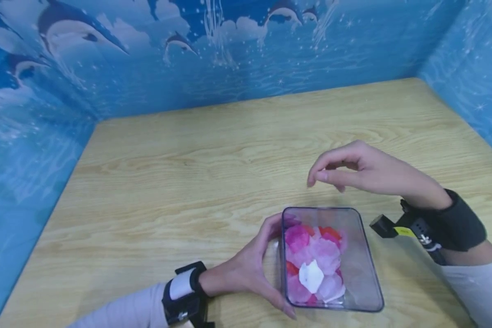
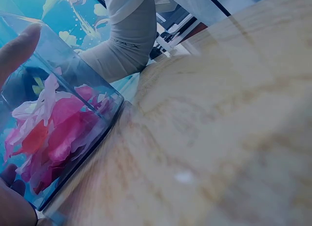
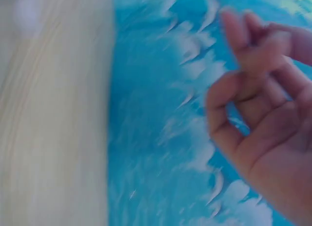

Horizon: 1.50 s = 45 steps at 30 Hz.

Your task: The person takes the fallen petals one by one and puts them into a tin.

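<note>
A clear plastic box (image 1: 358, 273) with a dark rim stands on the table, holding a heap of pink, red and white flower petals (image 1: 317, 255). My left hand (image 1: 250, 269) grips the box from its left side, thumb along the near wall and fingers around the far left corner. In the left wrist view, the petals (image 2: 63, 123) show through the wall between thumb and fingers. Beyond the box's far edge my right hand (image 1: 365, 171) hovers above the table, its fingers loosely bent. Nothing shows between those fingers in the right wrist view, where the palm (image 3: 282, 148) faces the camera.
The wood-grain table (image 1: 180, 191) spreads to the left of and behind the box. Blue cloth with dolphins (image 1: 238, 59) walls the table at the back and both sides. Both wrists wear black straps with cameras; the right one's camera (image 1: 383, 226) hangs near the box's right edge.
</note>
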Motion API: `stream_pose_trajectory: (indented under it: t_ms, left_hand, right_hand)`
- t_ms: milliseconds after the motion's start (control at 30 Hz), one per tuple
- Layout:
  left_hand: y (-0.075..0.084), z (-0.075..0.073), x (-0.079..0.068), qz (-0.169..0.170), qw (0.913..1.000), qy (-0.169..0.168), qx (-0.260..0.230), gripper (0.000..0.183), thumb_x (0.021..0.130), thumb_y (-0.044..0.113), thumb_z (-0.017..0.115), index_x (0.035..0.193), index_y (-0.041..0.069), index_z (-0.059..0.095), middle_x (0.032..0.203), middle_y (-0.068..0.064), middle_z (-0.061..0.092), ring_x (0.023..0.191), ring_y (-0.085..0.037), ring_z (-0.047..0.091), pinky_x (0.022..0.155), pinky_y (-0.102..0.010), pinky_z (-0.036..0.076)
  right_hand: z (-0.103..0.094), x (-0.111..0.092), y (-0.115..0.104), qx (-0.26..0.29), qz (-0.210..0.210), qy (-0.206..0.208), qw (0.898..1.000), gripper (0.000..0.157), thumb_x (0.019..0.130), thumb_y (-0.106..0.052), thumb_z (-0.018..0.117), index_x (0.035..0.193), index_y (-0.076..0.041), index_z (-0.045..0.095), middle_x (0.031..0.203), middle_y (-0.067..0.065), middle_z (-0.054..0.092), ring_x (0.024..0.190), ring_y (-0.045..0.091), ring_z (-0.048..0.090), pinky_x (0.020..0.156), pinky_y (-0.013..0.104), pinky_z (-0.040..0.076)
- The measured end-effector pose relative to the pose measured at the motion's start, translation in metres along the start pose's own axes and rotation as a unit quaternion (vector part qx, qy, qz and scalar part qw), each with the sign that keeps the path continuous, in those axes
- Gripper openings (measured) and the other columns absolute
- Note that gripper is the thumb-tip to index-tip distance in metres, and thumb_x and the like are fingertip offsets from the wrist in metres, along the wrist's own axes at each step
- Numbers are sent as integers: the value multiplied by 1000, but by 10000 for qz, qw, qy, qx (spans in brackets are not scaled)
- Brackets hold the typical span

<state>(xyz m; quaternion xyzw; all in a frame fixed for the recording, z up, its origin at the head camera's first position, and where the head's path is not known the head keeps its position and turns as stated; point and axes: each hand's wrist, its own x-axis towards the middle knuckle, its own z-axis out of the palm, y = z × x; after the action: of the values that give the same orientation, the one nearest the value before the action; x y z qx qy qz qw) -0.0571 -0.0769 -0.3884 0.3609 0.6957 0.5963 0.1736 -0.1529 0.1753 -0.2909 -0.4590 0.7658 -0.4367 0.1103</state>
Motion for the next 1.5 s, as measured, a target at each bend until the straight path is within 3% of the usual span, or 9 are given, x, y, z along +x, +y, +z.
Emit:
stream_pose_trajectory:
  t_ms: [100, 267, 433, 633, 867, 967, 1133, 1267, 1500]
  left_hand:
    - [9, -1, 0, -37, 10000, 8, -21, 132, 35, 4, 90, 142, 25, 15, 143, 6, 34, 128, -14, 33, 112, -41, 27]
    - [25, -3, 2, -73, 9999, -10, -85, 127, 37, -2, 88, 141, 17, 16, 142, -3, 35, 128, -15, 33, 111, -42, 27]
    - [30, -4, 2, -153, 9998, -42, -117, 126, 37, -3, 87, 140, 11, 17, 143, -9, 34, 129, -16, 32, 112, -43, 26]
    - [29, -5, 2, -198, 9997, -74, -136, 127, 37, -2, 87, 141, 11, 16, 144, -10, 33, 130, -16, 31, 112, -44, 25]
    - [29, -4, 1, -57, 9998, -107, -161, 126, 38, -3, 87, 141, 10, 15, 145, -10, 31, 130, -17, 31, 112, -44, 26]
    - [28, -4, 1, -39, 9999, -78, -139, 126, 38, -3, 87, 141, 14, 16, 145, -6, 32, 129, -15, 31, 112, -43, 26]
    - [29, -4, 1, -36, 9999, -56, -101, 125, 39, -4, 87, 141, 17, 17, 143, -4, 34, 128, -14, 33, 111, -41, 28]
    - [30, -4, 2, 30, 9999, -82, -97, 124, 38, -3, 87, 140, 8, 17, 142, -13, 34, 128, -17, 33, 111, -42, 28]
    - [29, -4, 2, -70, 9999, -87, -101, 124, 37, -2, 87, 140, 5, 17, 142, -14, 35, 128, -17, 33, 111, -42, 28]
  right_hand:
    - [9, 4, 24, -335, 487, -350, 9976, 26, 90, 4, 51, 100, -11, 69, 103, 7, 67, 67, 14, 58, 53, 28, 54]
    - [27, 12, 50, -132, 594, -1233, 9905, 45, 77, 20, 43, 90, -10, 74, 119, 16, 62, 95, 21, 61, 63, 28, 56]
    - [38, 15, 57, 150, 729, -1723, 9822, 36, 84, 10, 51, 86, -16, 75, 123, 13, 61, 114, 19, 51, 89, 37, 51]
    - [46, 16, 60, 230, 528, -1871, 9807, 32, 89, 3, 50, 90, -15, 75, 120, 8, 63, 111, 16, 54, 95, 42, 48]
    - [43, 13, 61, 367, 1001, -1856, 9768, 22, 87, -7, 58, 86, -20, 75, 108, -1, 68, 101, 11, 58, 90, 37, 51]
    - [41, 12, 62, 187, 841, -1911, 9778, 17, 87, -12, 60, 89, -18, 75, 104, 0, 68, 98, 12, 59, 88, 38, 51]
    - [34, 8, 59, 4, 958, -1975, 9756, 27, 84, 1, 57, 95, -17, 74, 100, -2, 65, 96, 12, 57, 87, 38, 51]
    - [19, 4, 54, -713, 1057, -1553, 9796, 36, 78, 13, 53, 99, -9, 73, 103, 3, 64, 96, 15, 57, 83, 39, 54]
    - [-14, -4, 23, -2489, 722, 543, 9643, 30, 79, 11, 60, 105, -1, 69, 107, 7, 62, 84, 13, 56, 61, 27, 51]
